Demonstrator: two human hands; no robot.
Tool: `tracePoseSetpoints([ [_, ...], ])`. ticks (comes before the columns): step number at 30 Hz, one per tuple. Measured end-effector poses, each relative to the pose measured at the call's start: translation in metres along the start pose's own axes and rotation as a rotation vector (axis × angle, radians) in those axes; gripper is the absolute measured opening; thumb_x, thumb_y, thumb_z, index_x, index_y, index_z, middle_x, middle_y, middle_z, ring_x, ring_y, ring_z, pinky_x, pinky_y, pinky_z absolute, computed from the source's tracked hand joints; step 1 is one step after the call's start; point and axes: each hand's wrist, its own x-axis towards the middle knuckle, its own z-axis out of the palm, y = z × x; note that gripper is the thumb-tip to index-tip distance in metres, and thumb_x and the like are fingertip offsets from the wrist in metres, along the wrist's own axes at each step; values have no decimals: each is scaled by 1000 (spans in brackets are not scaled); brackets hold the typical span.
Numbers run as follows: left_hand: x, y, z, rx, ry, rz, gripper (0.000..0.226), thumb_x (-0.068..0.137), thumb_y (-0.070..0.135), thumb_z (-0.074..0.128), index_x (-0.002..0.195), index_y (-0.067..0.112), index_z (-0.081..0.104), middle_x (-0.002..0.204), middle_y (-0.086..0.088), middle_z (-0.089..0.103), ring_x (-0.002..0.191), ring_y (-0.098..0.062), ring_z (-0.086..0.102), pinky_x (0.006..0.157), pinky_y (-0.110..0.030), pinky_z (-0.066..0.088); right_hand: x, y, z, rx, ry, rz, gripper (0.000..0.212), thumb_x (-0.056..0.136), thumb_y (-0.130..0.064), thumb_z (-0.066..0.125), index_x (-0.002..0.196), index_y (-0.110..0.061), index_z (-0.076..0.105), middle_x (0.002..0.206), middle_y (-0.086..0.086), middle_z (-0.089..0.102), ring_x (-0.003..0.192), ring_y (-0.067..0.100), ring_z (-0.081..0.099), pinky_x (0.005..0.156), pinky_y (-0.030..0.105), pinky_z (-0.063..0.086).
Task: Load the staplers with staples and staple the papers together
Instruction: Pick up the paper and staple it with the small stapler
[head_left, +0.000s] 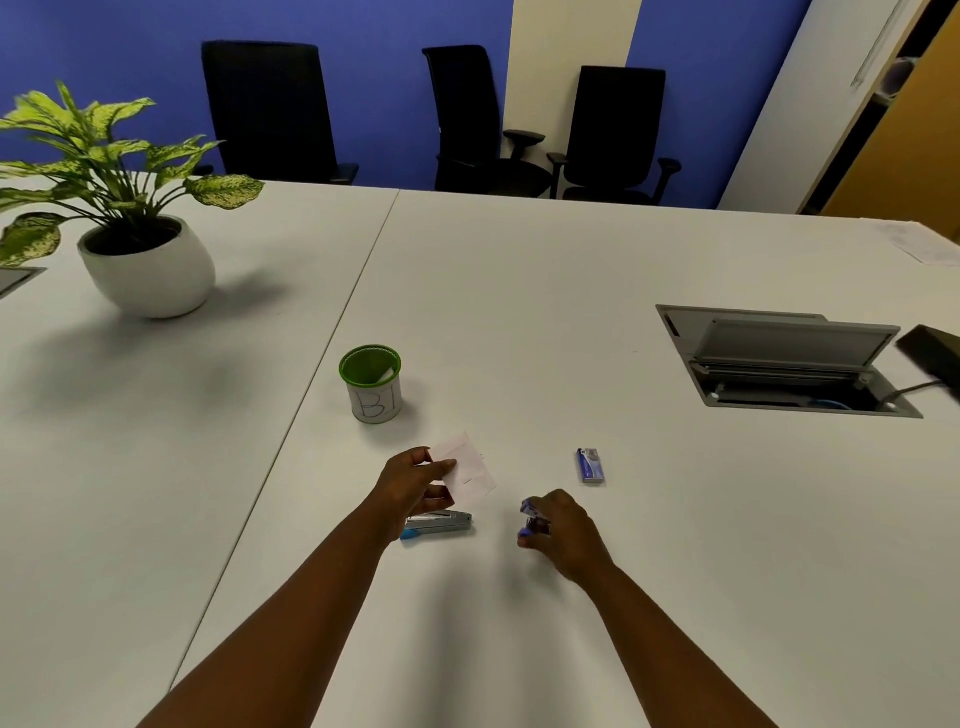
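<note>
Left hand (410, 486) is pinching a small stack of white papers (467, 467) by the edge, held just above the worktop (519, 291) around centre frame. Right below it a silver stapler (441, 522) with a blue tip lies flat. Right hand (563, 535) has its fingers curled round a small blue stapler (534, 517), lower centre. Staple box (590, 466) sits just up-right of that. Green-rimmed cup (371, 384) stands behind the papers.
</note>
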Motion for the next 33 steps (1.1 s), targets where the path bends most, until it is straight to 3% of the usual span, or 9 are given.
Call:
tracePoseSetpoints([
  [6,9,-5,-1,6,16,-25,4,91,8,56,95,8,55,85,-10,63,71,-24,64,49,-23,57,9,7,16,-224,-74,-12,42,81,-20,66,122,-17,55,105,-1,47,101,21,54,87,26,42],
  [9,11,-7,-3,1,22,-28,1,91,9,55,92,10,55,89,-13,63,71,-24,64,50,-22,57,11,9,19,-254,-59,-35,42,82,-18,64,122,-16,55,111,2,51,109,21,49,86,25,39],
  [13,15,-10,-5,18,50,-43,22,92,13,54,114,11,50,107,-16,61,79,-28,64,57,-28,57,15,11,20,-273,-50,-33,44,82,-20,64,124,-16,53,118,5,51,112,21,46,88,25,37],
  [16,14,-10,-4,17,51,-42,18,93,13,52,111,15,50,108,-14,60,85,-30,62,65,-32,55,16,13,21,-262,-61,-21,48,81,-20,66,127,-17,52,120,6,50,114,22,45,89,24,36],
  [23,8,-6,-2,-7,53,-20,19,93,14,53,111,13,51,104,-15,62,77,-26,64,65,-31,56,12,9,15,-283,-100,-32,69,80,-38,67,138,-17,38,129,5,47,121,21,44,102,30,37],
  [25,5,-4,-2,-13,63,-3,17,92,13,54,109,13,52,95,-11,63,77,-25,63,67,-31,54,8,-1,13,-35,40,-26,54,82,-33,67,129,-13,51,120,7,55,111,18,51,94,29,45],
  [28,-3,0,0,1,62,28,11,91,12,56,102,13,54,98,-11,61,88,-28,61,66,-29,53,-1,-33,4,545,125,60,23,82,-21,69,103,-13,67,91,1,65,87,14,59,64,13,51],
  [31,-11,4,5,27,25,64,5,89,13,59,89,18,57,96,-9,62,88,-24,62,64,-28,52,-7,-55,-1,794,76,61,13,80,-14,69,93,-17,66,78,-1,67,71,9,63,57,13,49],
  [33,-15,6,7,22,3,85,3,88,14,59,89,17,58,97,-9,63,83,-20,63,63,-28,52,-10,-65,-3,837,138,34,15,77,-9,71,92,-9,66,73,0,66,59,0,61,53,11,46],
])
